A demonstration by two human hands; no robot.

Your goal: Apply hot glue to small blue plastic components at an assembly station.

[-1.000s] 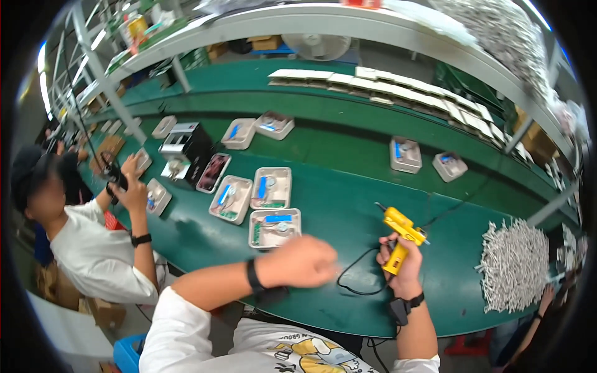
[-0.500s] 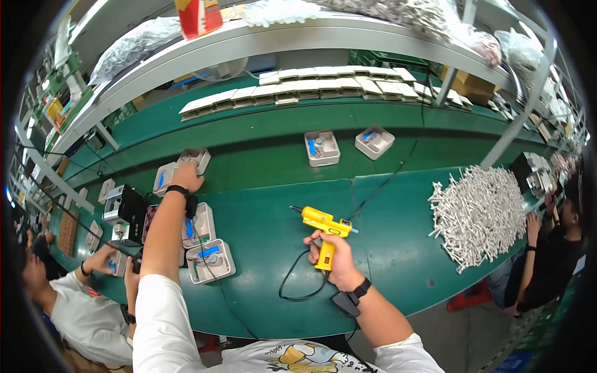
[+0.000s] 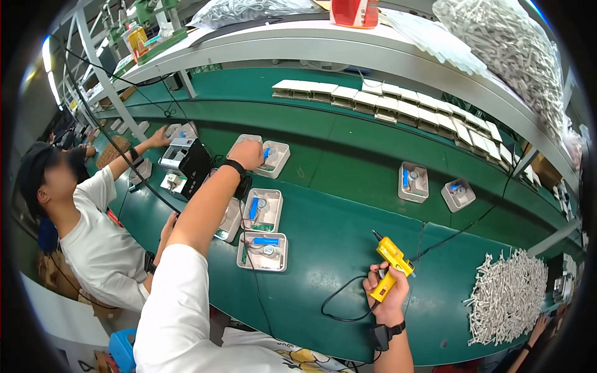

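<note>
My right hand (image 3: pixel 388 292) is closed round the handle of a yellow hot glue gun (image 3: pixel 393 252), its nozzle pointing up and to the left. A black cord loops from the handle onto the bench. My left arm stretches forward, and my left hand (image 3: pixel 247 155) is at a small white plastic housing (image 3: pixel 249 137); its bent fingers are hidden from view. Touching that housing on its right is another open housing (image 3: pixel 277 160) with a blue cylindrical battery. Nearer to me are two more, a middle housing (image 3: pixel 263 210) and a front housing (image 3: pixel 262 252), each with a blue battery and a round part.
Two more housings (image 3: pixel 413 182) stand on the far green belt. White screws or plugs lie piled (image 3: pixel 510 298) at right. Left are a black machine (image 3: pixel 186 163) and a co-worker (image 3: pixel 93 211) reaching to a housing. Rows of white pieces (image 3: pixel 385 102) line the back under a shelf (image 3: pixel 348 50).
The view has swung left. My left hand has moved from the right housing of the far pair to the left one. The co-worker's arm now reaches forward. My right hand still holds the glue gun.
</note>
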